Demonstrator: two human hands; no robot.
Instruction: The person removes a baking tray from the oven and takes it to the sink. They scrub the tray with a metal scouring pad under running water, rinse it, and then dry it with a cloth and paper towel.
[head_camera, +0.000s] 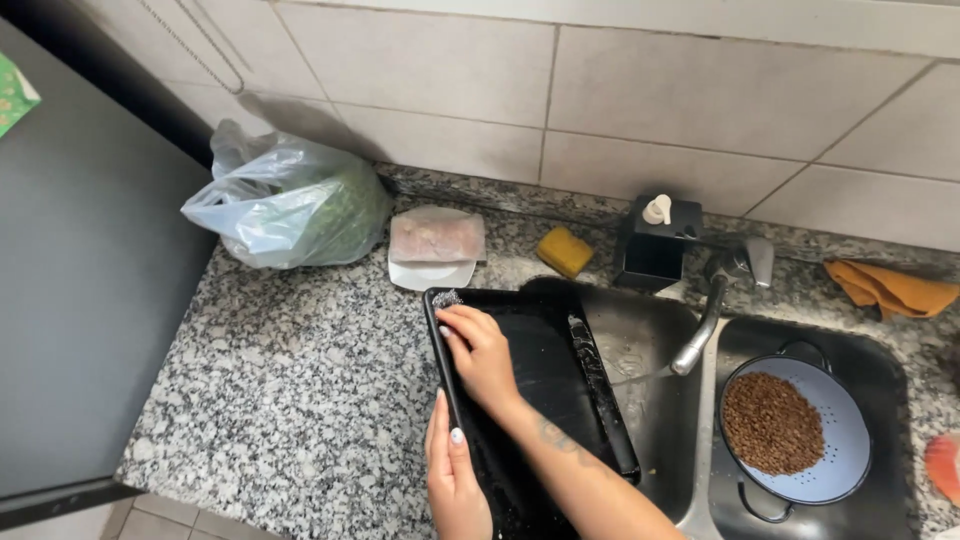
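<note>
Seen from the head camera, a black baking tray (560, 380) lies tilted over the left basin of the sink (650, 440), its long axis running from about 11 o'clock, where its far corner rests on the granite counter (290, 400), down to 5 o'clock toward the person. The right hand (483, 355) sits on the tray's far left part, fingers curled shut around a small wad of steel wool (446, 298) that shows just beyond the fingertips at 11 o'clock and touches the tray's corner. The left hand (452, 470) lies at 6 o'clock from the right one, fingers straight and together, pressed along the tray's left rim rather than wrapped around it; I cannot tell whether the thumb hooks underneath. The right hand is the nearer one to the wool; the left only steadies the edge. A tap (705, 320) at 3 o'clock runs a thin stream into the basin. In the right basin at 4 o'clock stands a pale blue colander (835, 440) of brown grains. Behind, at 12 o'clock, are a yellow sponge (565, 251), a soap dispenser (655, 240), a covered plate (435, 250) and a plastic bag (285, 200).
</note>
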